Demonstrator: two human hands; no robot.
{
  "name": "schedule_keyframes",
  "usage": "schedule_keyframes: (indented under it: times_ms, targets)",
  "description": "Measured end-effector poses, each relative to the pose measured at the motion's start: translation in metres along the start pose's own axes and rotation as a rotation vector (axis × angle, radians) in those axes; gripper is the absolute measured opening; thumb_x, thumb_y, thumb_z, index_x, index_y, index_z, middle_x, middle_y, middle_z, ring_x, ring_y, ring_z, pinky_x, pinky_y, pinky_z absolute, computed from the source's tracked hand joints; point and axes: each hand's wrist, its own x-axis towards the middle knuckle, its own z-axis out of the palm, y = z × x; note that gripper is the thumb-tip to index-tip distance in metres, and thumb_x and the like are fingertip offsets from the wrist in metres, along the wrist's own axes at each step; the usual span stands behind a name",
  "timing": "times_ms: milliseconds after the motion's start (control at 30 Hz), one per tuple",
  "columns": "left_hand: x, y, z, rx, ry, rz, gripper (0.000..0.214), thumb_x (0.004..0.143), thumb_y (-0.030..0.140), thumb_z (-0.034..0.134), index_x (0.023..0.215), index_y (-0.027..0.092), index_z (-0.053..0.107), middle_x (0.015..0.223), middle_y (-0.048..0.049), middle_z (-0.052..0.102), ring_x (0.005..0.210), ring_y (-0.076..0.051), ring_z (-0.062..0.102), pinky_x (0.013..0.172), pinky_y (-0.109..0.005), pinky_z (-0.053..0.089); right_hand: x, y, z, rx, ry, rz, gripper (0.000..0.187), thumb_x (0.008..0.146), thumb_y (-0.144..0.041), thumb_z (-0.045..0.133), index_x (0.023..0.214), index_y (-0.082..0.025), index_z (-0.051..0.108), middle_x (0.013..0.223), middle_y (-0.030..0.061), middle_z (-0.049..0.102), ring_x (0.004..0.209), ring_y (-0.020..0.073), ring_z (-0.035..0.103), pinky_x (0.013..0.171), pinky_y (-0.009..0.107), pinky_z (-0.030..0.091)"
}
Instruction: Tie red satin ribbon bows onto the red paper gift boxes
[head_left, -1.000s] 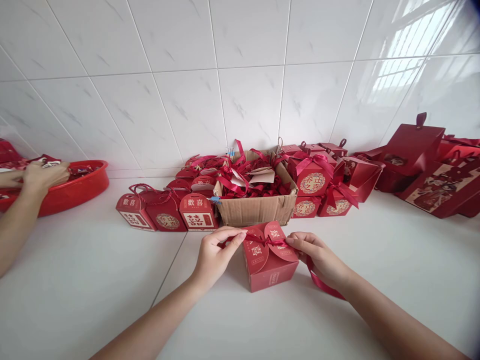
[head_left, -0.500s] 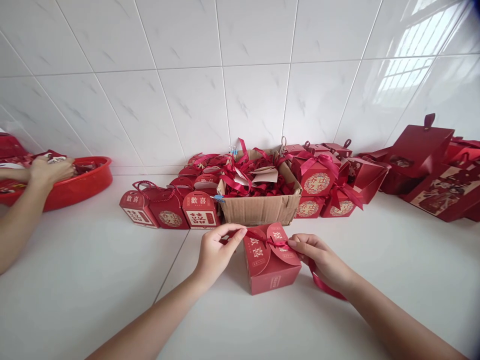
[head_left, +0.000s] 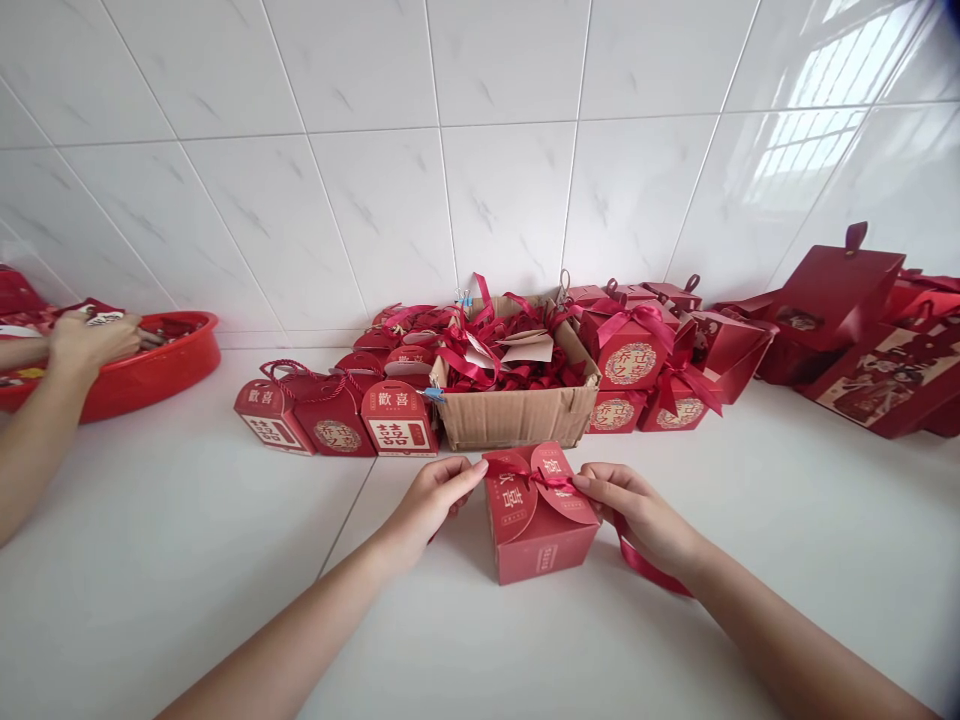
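A red gift box with curved, interlocking top flaps stands on the white counter between my hands. A dark red ribbon runs across its top and is crossed in a knot at the middle. At the box's left edge my left hand pinches one ribbon end between thumb and fingers. My right hand pinches the other end by the right edge, and its loose tail hangs in a loop below that hand. Part of the left tail is hidden behind the left hand.
Behind the box is a cardboard box full of ribbons. Red gift boxes stand left and right of it. Red bags lean far right. At far left a co-worker's hand is over a red basin.
My left hand has drawn slightly down, its fingers closing tighter on the ribbon. My right hand stays almost in place. The whole view has shifted slightly.
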Motion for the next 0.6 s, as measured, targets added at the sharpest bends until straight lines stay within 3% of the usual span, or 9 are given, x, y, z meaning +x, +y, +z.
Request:
schedule_keyframes:
  times_ms: [267,600]
  targets:
    - [0.006,-0.008,-0.005,-0.294,-0.112,-0.045,0.024,0.072,0.031,0.066,0.061,0.016,0.051,0.060,0.0011,0.051,0.057,-0.011,0.046,0.055,-0.023,0.033,0.003,0.001,-0.004,0.054,0.045,0.008,0.051,0.085,-0.049,0.055,0.055,-0.020,0.025,0.054,-0.0060,0.018,0.052,0.0093,0.012,0.052,0.030,0.012]
    - [0.005,-0.003,-0.004,-0.300,-0.084,0.002,0.033,0.064,0.025,0.063,0.048,0.018,0.034,0.058,0.0014,0.051,0.059,-0.013,0.049,0.059,-0.026,0.037,0.007,0.003,-0.012,0.020,0.122,-0.016,0.055,0.080,-0.050,0.061,0.054,-0.020,0.023,0.053,-0.0074,0.014,0.050,0.0079,0.007,0.051,0.030,0.008]
